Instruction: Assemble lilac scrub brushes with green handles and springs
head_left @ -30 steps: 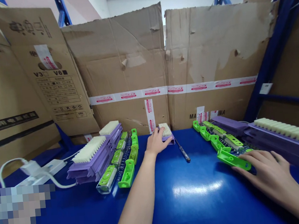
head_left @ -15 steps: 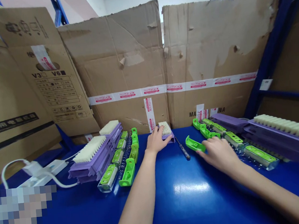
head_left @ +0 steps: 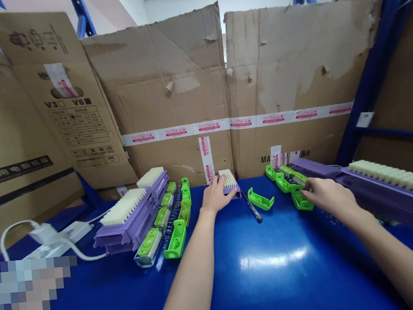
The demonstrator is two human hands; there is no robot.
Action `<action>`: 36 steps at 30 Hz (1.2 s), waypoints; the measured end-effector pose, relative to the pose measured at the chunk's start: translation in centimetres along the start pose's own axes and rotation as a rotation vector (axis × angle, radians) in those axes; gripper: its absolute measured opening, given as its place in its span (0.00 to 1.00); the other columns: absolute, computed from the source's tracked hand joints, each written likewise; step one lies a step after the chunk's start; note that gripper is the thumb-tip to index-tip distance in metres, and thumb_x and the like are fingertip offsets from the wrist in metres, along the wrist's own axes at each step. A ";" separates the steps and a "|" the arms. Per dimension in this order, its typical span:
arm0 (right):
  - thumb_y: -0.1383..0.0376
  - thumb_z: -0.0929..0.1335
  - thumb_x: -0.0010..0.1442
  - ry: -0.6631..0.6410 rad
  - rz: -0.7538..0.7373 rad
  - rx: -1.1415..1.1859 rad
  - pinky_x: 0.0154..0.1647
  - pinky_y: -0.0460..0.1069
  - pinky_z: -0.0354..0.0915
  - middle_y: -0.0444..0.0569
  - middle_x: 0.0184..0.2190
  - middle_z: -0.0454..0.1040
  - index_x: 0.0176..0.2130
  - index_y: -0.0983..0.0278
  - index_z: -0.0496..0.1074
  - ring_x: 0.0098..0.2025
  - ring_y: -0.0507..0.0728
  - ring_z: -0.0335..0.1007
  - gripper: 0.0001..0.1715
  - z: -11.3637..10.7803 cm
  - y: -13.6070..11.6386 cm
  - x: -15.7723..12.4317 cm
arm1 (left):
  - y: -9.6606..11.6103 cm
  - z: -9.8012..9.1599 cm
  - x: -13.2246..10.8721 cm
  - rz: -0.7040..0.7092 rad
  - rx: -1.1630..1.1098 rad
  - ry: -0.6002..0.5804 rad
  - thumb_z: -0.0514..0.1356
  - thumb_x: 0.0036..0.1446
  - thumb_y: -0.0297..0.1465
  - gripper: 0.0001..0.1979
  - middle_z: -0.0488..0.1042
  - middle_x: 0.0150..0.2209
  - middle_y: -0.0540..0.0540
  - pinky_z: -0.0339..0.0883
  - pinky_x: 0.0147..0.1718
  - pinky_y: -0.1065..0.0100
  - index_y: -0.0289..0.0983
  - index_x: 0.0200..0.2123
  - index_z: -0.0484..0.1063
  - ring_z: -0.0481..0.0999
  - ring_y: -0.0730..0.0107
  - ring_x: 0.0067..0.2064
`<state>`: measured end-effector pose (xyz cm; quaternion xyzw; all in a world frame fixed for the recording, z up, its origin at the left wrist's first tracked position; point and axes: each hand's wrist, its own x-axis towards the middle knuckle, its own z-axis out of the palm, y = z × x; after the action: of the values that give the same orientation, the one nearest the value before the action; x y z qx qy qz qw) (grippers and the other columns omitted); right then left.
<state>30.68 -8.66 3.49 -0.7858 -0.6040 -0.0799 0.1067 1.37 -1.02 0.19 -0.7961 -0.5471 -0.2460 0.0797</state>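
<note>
My left hand (head_left: 215, 196) rests on a small purple brush (head_left: 229, 182) with cream bristles at the back of the blue table (head_left: 267, 275), its fingers curled round the brush's near side. My right hand (head_left: 326, 196) reaches into the row of green and clear parts (head_left: 288, 179) on the right, fingers bent over them; what they grip is hidden. One green handle piece (head_left: 261, 199) lies loose on the table between my hands. A thin screwdriver (head_left: 251, 207) lies beside it.
On the left stand stacked purple brushes (head_left: 130, 214) beside a row of green and clear parts (head_left: 165, 221). More purple brushes (head_left: 386, 185) lie at the right. A white power strip with cable (head_left: 50, 236) sits far left. Cardboard boxes (head_left: 194, 93) wall the back; blue rack posts (head_left: 373, 77) stand right.
My right hand carried a green handle piece from the right row to the table's middle, left it near the screwdriver, and moved back to the row. My left hand stayed on the small brush.
</note>
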 end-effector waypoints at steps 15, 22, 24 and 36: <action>0.62 0.58 0.56 -0.051 0.027 0.011 0.29 0.51 0.57 0.59 0.39 0.75 0.44 0.63 0.71 0.39 0.66 0.72 0.20 -1.7 -0.2 -0.6 | -0.1 0.2 -0.1 0.013 0.001 0.017 0.49 0.57 0.51 0.29 0.64 0.50 0.41 0.66 0.41 0.63 0.41 0.56 0.55 0.72 0.57 0.48; 0.60 0.57 0.57 0.036 0.056 0.054 0.30 0.51 0.56 0.59 0.39 0.76 0.46 0.64 0.72 0.41 0.67 0.72 0.24 -3.5 -0.3 -1.3 | 0.1 -0.2 0.0 0.005 -0.007 -0.001 0.49 0.57 0.50 0.28 0.64 0.49 0.41 0.66 0.41 0.63 0.40 0.55 0.55 0.73 0.57 0.47; 0.60 0.58 0.57 0.076 0.079 0.033 0.29 0.51 0.56 0.57 0.39 0.76 0.45 0.63 0.74 0.41 0.66 0.72 0.23 -3.5 -0.2 -1.3 | 0.1 -0.3 0.0 0.000 -0.004 -0.010 0.49 0.57 0.51 0.28 0.64 0.50 0.41 0.66 0.41 0.63 0.40 0.56 0.55 0.72 0.57 0.48; 0.56 0.60 0.57 0.437 0.229 0.028 0.27 0.51 0.57 0.52 0.40 0.77 0.46 0.60 0.75 0.39 0.64 0.72 0.24 -6.3 0.1 -1.7 | -0.1 0.1 0.0 0.012 0.002 0.015 0.50 0.57 0.50 0.28 0.65 0.49 0.42 0.67 0.41 0.64 0.41 0.55 0.56 0.73 0.58 0.47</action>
<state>30.32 -11.96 9.14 -0.8115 -0.4748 -0.2271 0.2539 1.32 -0.97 0.12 -0.7975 -0.5420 -0.2507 0.0861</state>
